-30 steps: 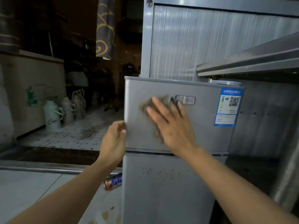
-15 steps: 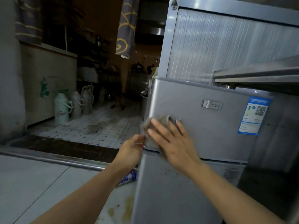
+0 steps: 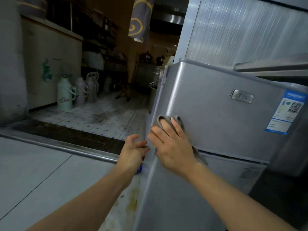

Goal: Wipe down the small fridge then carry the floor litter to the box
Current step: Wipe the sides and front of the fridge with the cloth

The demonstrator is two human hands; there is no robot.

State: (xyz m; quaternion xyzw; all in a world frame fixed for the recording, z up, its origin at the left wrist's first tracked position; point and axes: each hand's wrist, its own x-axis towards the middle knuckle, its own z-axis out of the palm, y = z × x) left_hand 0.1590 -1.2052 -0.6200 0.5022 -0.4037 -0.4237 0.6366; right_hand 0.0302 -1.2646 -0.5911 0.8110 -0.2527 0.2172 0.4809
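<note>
The head view shows one small silver fridge (image 3: pixel 216 124) with two doors, upper and lower, standing at the right of the frame. On the upper door sits one metal brand badge (image 3: pixel 241 96); its lettering is too blurred to read. At the door's right edge is one blue-and-white label (image 3: pixel 285 112) bearing a QR code and lines of small print that cannot be made out.

The right hand (image 3: pixel 171 145) lies flat on the lower left corner of the upper door, its fingers straight, pressing one grey cloth (image 3: pixel 168 120) against the metal; the cloth bunches above the fingertips and a strip of it trails below the wrist. The left hand (image 3: pixel 133 150) is at the fridge's left side edge, its fingers loosely bent against that edge; whether this grip clamps the edge or only rests on it cannot be told through the motion blur.

Just below the left wrist, a small blue piece of litter (image 3: pixel 139 169) lies on the floor (image 3: pixel 41 172) against the foot of the fridge, mostly hidden by the arm.

Farther back, on the dotted tiles, at least three thermos flasks (image 3: pixel 65 95) stand in a row; the nearest is white with a green cap and a red mark that is unreadable. One patterned cloth with yellow swirls (image 3: pixel 139 20) hangs overhead.
</note>
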